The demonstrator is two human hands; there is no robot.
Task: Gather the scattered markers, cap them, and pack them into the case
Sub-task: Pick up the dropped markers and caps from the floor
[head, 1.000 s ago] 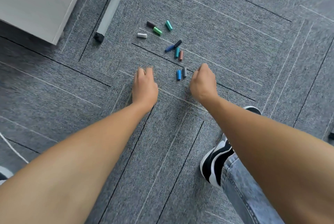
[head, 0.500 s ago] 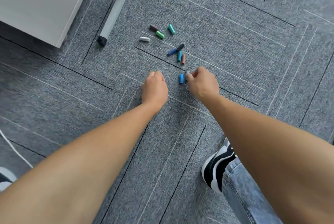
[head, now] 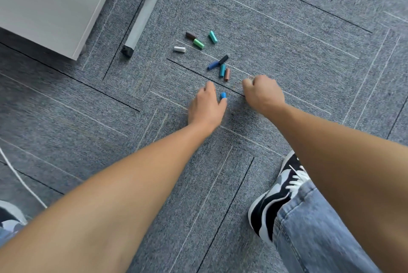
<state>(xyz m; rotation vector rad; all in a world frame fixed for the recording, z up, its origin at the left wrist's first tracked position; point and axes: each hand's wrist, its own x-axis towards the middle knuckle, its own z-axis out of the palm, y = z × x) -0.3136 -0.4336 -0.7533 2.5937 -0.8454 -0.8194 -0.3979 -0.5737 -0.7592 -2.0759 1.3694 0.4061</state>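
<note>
Head view, looking down at a grey carpet floor (head: 287, 36). Nine small marker caps lie loose on it in three loose groups.

Farthest group: a brown cap (head: 190, 35), a green cap (head: 198, 43) just beside it, a white cap (head: 179, 49) and a turquoise cap (head: 213, 37) a little apart.

Middle group: a black cap (head: 223, 59) end to end with a dark blue cap (head: 213, 65); a teal cap (head: 222, 71) and a reddish-brown cap (head: 227, 74) side by side, nearly touching.

Nearest: a bright blue cap (head: 223, 95), lying between the two hands.

Left hand (head: 206, 106): low over the carpet, knuckles up, fingers bent down, thumb tip touching the near end of the bright blue cap. Whether it actually pinches the cap, cannot tell.

Right hand (head: 262, 94): curled into a fist just right of the middle group. A small pale bit shows at the top of the fist; what it holds, cannot tell.

A white cabinet (head: 50, 3) and a metal leg (head: 143, 14) stand at the far left. A black-and-white shoe (head: 273, 197) and a jeans leg (head: 313, 233) show at lower right.
</note>
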